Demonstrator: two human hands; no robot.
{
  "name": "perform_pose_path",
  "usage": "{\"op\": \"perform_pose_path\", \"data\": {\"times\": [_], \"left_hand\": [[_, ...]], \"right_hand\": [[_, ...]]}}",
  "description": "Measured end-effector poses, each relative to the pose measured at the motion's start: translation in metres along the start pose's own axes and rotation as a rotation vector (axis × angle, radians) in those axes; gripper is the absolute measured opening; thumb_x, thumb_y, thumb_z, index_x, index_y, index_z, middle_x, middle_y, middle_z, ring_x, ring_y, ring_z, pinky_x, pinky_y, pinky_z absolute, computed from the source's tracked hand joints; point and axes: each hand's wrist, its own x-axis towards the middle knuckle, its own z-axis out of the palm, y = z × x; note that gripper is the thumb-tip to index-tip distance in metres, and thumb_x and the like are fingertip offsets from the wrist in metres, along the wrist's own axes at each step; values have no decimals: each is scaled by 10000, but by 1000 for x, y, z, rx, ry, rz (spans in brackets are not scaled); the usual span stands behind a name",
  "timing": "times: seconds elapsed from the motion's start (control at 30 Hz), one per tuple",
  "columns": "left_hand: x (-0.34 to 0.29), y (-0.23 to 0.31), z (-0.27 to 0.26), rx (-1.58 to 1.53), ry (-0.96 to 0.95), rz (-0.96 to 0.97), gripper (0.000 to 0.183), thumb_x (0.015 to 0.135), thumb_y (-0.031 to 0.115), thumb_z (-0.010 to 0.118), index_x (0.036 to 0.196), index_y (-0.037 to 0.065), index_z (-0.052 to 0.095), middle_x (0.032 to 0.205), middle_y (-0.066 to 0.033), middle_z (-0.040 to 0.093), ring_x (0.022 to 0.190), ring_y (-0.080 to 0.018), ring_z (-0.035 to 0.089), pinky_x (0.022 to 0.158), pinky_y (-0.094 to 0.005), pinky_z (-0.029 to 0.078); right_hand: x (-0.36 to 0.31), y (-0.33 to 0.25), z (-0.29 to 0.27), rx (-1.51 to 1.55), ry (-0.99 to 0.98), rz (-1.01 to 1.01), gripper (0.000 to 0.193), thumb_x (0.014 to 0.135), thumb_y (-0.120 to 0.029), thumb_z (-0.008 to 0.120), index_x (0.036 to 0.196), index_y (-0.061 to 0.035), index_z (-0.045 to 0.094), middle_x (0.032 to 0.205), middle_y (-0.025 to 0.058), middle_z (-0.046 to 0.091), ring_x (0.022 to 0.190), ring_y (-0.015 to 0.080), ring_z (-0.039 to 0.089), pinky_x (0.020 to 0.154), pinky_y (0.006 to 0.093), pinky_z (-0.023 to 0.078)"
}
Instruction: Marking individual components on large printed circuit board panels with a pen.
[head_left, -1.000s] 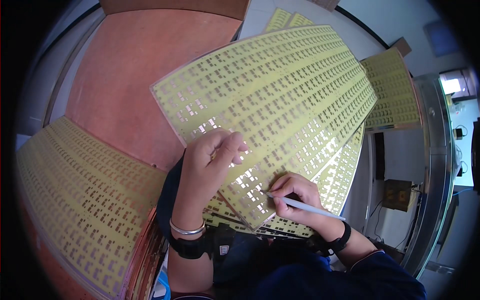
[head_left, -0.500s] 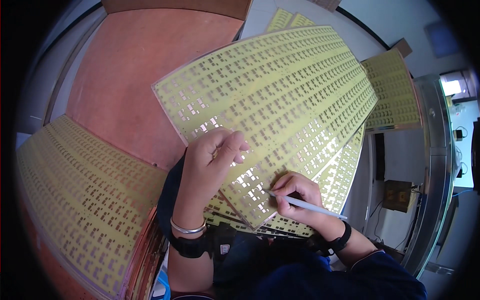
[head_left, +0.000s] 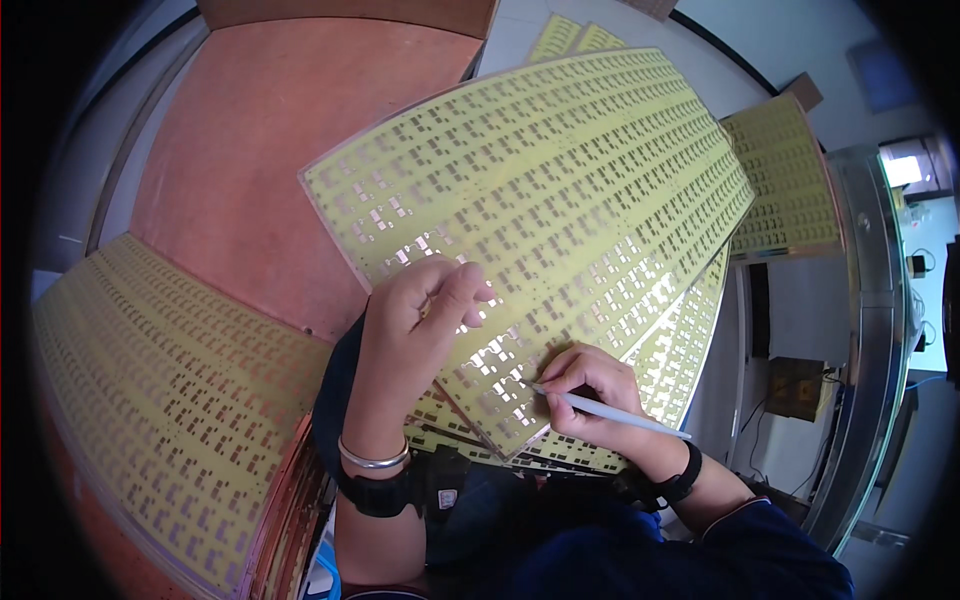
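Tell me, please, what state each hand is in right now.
Left hand: loosely curled closed, nothing visible in it.
Right hand: closed, holding a pale pen-like tool.

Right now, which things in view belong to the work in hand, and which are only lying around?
In the work:
white pen, in the right hand
patterned yellow sheet, under the pen's tip
left hand, over that sheet

Seemingly just lying around, untouched:
stack of yellow sheets on the left (similar, so perhaps related)
brown box at lower right
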Motion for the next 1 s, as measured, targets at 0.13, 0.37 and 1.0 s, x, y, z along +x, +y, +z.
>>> {"op": "perform_pose_path", "data": {"times": [0.13,0.37,1.0], "left_hand": [[2,-3,-2,-5,-15,0,317,919,246,565,774,-29,625,638,-43,603,604,-69,556,573,-220,433],[0,1,-1,-13,-10,8,329,921,255,559,757,-22,626,613,-36,581,594,-68,545,572,-221,425],[0,-1,-2,-7,-16,-2,342,923,273,561,771,-26,625,644,-38,599,599,-73,553,577,-222,431]], "right_hand": [[1,-1,0,-5,4,16,114,747,-7,651,744,-61,551,724,73,605,661,213,604,582,296,469],[-2,1,0,21,21,38,105,736,9,645,745,-53,561,734,80,603,661,213,598,591,297,468],[-2,1,1,19,3,24,96,755,-15,645,747,-63,562,726,71,603,671,213,599,597,297,469]]}}
